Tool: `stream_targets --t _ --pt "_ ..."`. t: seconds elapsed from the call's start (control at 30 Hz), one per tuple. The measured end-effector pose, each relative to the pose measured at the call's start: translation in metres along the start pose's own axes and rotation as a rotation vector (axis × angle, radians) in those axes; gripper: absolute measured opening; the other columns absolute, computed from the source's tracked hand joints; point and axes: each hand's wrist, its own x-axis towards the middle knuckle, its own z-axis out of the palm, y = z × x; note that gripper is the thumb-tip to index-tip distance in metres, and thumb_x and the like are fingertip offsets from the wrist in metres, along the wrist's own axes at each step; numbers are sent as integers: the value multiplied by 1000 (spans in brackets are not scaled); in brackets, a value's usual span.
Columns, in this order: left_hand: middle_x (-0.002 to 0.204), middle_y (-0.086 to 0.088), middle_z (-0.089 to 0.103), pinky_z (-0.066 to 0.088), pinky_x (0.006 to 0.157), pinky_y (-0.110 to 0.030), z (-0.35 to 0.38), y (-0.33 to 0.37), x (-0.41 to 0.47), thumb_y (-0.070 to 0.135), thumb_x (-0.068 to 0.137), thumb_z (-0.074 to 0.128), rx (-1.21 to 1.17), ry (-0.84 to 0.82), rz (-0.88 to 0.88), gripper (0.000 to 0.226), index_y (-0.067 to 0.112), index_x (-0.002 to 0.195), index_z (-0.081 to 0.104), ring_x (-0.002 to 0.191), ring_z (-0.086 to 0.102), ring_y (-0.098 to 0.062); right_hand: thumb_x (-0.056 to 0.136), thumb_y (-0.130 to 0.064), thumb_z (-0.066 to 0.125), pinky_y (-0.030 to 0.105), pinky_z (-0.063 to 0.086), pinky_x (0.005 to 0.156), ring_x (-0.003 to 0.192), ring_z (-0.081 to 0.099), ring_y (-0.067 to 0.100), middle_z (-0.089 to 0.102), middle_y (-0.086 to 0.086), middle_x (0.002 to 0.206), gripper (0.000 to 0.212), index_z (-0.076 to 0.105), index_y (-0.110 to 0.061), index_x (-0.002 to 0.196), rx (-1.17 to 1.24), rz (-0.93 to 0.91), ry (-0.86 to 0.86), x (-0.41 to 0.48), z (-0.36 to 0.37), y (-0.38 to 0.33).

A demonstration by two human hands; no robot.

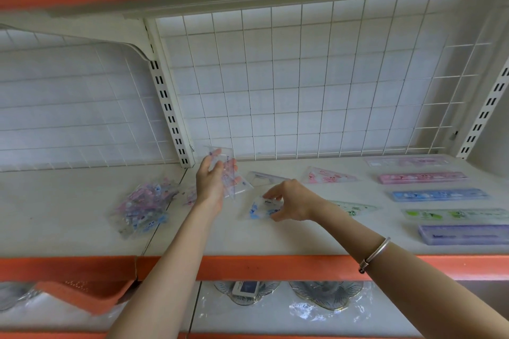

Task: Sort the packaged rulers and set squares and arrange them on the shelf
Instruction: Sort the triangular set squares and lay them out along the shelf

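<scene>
My left hand (210,181) holds up a clear packaged set square (230,170) above the shelf (82,228). My right hand (289,201) pinches a blue-printed set square (261,210) lying on the shelf. A clear set square (261,177), a pink one (327,176) and a green one (355,208) lie in a line to the right. Further right lie packaged rulers: pale pink (407,162), pink (421,177), blue (438,195), green (454,215) and purple (465,234). A loose heap of unsorted packets (143,203) sits to the left.
A white wire grid (303,77) backs the shelf, with slotted uprights (170,107) at the left and far right. The orange shelf lip (248,267) runs along the front. Below it, wrapped glass dishes (325,294) and an orange basket (82,294) sit on a lower shelf.
</scene>
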Motion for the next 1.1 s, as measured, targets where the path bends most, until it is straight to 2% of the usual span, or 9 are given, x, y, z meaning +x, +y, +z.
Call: stream_targets --t 0.13,0.23,0.33,0.47,0.57,0.67,0.8,0.97,1.1 --pt "106 -15 65 56 80 -43 1 2 -1 5 102 37 -42 -18 -55 30 17 126 52 93 65 -22 71 -14 75 19 43 76 91 54 12 64 2 117 50 65 -15 120 -15 -26 -33 3 8 0" --pt "105 -14 66 58 74 -40 4 3 -3 3 101 39 -75 -58 -100 29 17 123 53 93 66 -22 72 -16 76 25 47 82 94 55 15 62 3 114 44 67 -16 115 2 -37 -25 2 9 2" --pt "101 -13 67 58 76 -42 7 2 -6 0 99 44 -97 -86 -133 30 17 122 53 87 68 -20 74 -22 77 20 44 78 93 54 12 60 -1 112 43 66 -16 115 54 -32 2 0 8 5" --pt "110 -18 66 55 82 -46 13 -1 -10 -4 95 50 -130 -107 -169 34 15 124 53 89 67 -23 84 -18 68 7 39 65 84 58 10 64 -2 99 21 69 -12 105 240 20 277 0 -1 4" --pt "108 -15 67 58 79 -43 22 -2 -16 -2 87 64 -150 -127 -193 41 12 123 54 88 68 -24 85 -17 67 7 42 61 73 57 9 66 2 89 14 69 -10 98 511 75 432 3 -8 -2" --pt "96 -10 70 60 73 -37 30 -4 -23 -2 84 67 -148 -184 -212 37 12 117 59 83 70 -21 84 -17 70 17 46 62 70 59 11 65 1 83 11 67 -10 92 745 135 445 6 -14 -6" --pt "97 -10 71 60 70 -33 38 -4 -29 -3 86 63 -132 -246 -216 32 11 115 60 83 71 -17 83 -8 70 20 48 62 67 60 14 64 2 76 7 64 -6 86 965 229 429 8 -21 -7" --pt "122 -17 60 57 79 -27 38 0 -23 -11 93 38 -4 -300 -258 41 1 129 54 96 66 -23 91 -1 56 28 53 68 68 66 23 68 11 79 11 51 -8 84 1224 305 415 6 -26 0" --pt "116 -12 52 50 93 -29 32 1 -22 -15 93 40 174 -367 -212 39 -3 129 50 92 68 -14 93 1 50 31 55 64 66 67 26 65 13 78 10 47 -8 89 1301 313 416 1 -27 7"
